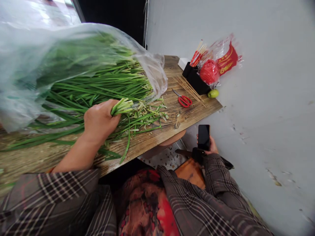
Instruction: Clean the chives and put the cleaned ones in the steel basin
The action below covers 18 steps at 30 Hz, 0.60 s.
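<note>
My left hand (102, 119) is closed round a small bunch of green stalks (123, 106), whose pale cut ends stick out to the right over the wooden table (145, 139). Behind it a large heap of long green stalks (103, 83) lies partly inside a clear plastic bag (157, 77). Loose leaves and pale trimmings (147, 114) are scattered beside the hand. At the lower right, beyond the table's front edge, my right hand (213, 146) holds a black phone (204, 137) with a dark screen.
Red-handled scissors (184, 101) and thin sticks (190, 90) lie on the table's right part. Behind them stand a black holder (197, 80) and a bag with a red ball of string (209, 72). A green fruit (213, 93) sits near the grey wall (268, 88).
</note>
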Tool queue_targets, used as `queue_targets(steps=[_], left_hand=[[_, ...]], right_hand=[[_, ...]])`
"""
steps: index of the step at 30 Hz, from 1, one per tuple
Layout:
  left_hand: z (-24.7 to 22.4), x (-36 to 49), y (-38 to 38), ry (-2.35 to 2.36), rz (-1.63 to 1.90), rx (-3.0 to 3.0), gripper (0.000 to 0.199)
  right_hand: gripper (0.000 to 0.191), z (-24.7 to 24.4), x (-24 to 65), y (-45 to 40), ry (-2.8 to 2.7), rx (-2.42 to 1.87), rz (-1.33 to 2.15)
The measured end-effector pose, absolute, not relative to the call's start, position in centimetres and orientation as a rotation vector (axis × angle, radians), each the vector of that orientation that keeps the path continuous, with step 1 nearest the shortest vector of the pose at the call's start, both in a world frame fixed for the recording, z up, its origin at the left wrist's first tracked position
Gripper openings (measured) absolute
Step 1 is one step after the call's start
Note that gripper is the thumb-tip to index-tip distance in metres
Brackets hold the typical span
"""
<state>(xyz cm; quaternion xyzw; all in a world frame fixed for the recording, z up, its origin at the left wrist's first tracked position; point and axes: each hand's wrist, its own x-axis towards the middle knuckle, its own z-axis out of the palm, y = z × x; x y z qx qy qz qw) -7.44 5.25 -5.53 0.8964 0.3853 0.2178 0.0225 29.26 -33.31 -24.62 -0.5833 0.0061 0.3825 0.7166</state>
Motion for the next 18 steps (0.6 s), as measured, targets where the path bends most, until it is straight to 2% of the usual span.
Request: queue_targets(steps=[18], left_hand=[[-5.52, -7.46, 5.17, 1.223, 0.652, 2.752, 0.03]], right_hand=[[0.055, -25.11, 30.04, -33.4, -0.004, -1.382, 0.887]])
